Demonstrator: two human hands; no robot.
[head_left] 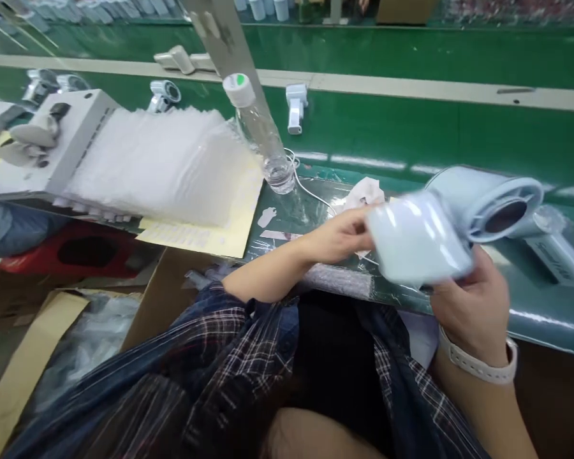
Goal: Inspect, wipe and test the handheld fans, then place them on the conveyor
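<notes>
My left hand and my right hand both grip a pale blue, motion-blurred plastic part just above the near edge of the bench. The left fingers pinch its left side and the right hand holds it from below. A white watch sits on my right wrist. Right behind the part lies a pale blue hair dryer on its side, its handle pointing right.
A stack of clear plastic bags on yellow sheets lies at left beside a white box. A plastic bottle stands mid-bench, with a crumpled white cloth near it. White dryer parts ride the green conveyor. Cardboard boxes sit below.
</notes>
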